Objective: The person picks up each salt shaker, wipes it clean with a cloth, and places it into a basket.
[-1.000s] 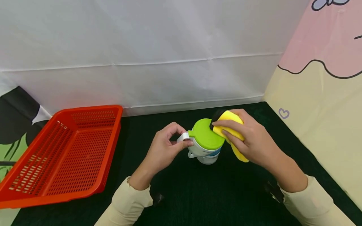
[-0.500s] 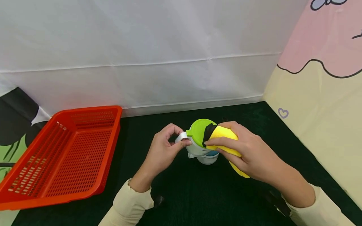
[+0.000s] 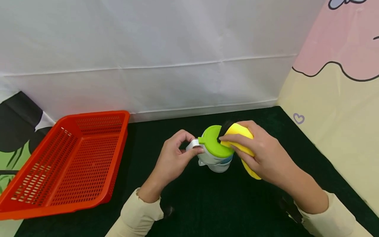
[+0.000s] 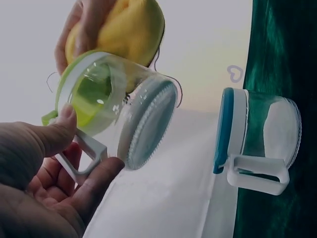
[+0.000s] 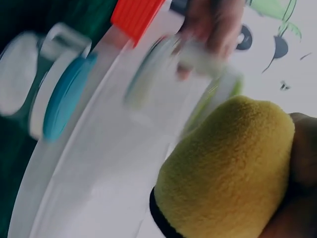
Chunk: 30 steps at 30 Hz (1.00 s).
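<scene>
A clear jar with a green lid (image 3: 213,140) and a ribbed base (image 4: 154,124) is held up, tilted in the left wrist view. My left hand (image 3: 174,156) grips it by its white handle (image 3: 193,143), thumb above and fingers below. My right hand (image 3: 265,149) pinches a yellow cloth (image 3: 238,129) with a black edge, laid against the right part of the lid. Beneath the held jar stands a second clear jar with a blue lid (image 4: 226,126) and a white handle (image 4: 260,173), mostly hidden in the head view. The right wrist view is blurred around the held jar.
A red plastic basket (image 3: 105,194) with slotted walls stands on the left. Dark green cloth (image 3: 207,204) covers the table. A white sheet (image 3: 165,82) hangs behind, and a pale yellow and pink printed sheet (image 3: 334,131) borders the right side.
My right hand rubbed the cloth nearer and leftward over the green lid, then back to its right side. My left hand keeps its grip on the handle, nearly still.
</scene>
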Available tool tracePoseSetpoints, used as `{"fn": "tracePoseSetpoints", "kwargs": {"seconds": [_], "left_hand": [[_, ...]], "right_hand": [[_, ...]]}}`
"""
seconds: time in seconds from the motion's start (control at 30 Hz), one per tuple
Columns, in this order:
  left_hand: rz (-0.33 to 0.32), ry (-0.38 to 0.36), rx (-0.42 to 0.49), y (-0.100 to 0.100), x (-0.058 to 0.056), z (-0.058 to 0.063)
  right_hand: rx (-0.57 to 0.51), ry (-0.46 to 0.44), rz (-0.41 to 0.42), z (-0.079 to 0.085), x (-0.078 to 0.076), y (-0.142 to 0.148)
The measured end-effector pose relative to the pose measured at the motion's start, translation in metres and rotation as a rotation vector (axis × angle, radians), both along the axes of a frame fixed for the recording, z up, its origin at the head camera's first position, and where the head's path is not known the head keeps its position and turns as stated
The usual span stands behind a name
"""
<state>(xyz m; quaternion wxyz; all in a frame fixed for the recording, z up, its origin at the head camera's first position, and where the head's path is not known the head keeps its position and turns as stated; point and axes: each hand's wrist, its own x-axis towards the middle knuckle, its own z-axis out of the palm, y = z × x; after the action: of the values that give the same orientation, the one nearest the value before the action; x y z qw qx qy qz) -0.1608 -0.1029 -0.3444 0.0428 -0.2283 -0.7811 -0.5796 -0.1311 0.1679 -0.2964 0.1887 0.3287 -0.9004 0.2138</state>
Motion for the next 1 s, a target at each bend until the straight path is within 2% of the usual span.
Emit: {"fn": "tracePoseSetpoints", "kwargs": {"seconds": [0.13, 0.2, 0.37, 0.43, 0.67, 0.77, 0.83, 0.9, 1.0], "left_hand": [[0.032, 0.004, -0.02, -0.001, -0.001, 0.0], [0.018, 0.006, -0.017, -0.001, -0.002, -0.001], [-0.052, -0.005, -0.007, 0.002, -0.001, -0.001], [-0.059, -0.015, -0.018, 0.003, 0.0, -0.001], [0.023, -0.008, -0.071, 0.005, 0.002, -0.001], [0.043, -0.013, -0.085, 0.005, 0.002, -0.001], [0.048, -0.015, -0.089, 0.004, 0.001, -0.001], [0.041, -0.013, -0.083, 0.004, 0.001, -0.001], [0.017, -0.012, -0.066, 0.003, 0.001, -0.001]], "right_hand": [[0.037, -0.006, 0.077, 0.001, 0.007, -0.004], [0.032, -0.022, 0.052, 0.0, 0.003, -0.002], [-0.036, -0.062, -0.082, -0.004, -0.017, 0.006], [-0.054, -0.06, -0.093, -0.007, -0.019, 0.006], [0.02, 0.016, 0.012, -0.006, 0.005, -0.006], [0.041, 0.006, 0.09, -0.003, 0.012, -0.007], [0.051, -0.016, 0.114, -0.002, 0.011, -0.006], [0.053, -0.039, 0.092, -0.001, 0.005, -0.003], [0.048, -0.075, -0.016, 0.0, -0.008, 0.001]]}}
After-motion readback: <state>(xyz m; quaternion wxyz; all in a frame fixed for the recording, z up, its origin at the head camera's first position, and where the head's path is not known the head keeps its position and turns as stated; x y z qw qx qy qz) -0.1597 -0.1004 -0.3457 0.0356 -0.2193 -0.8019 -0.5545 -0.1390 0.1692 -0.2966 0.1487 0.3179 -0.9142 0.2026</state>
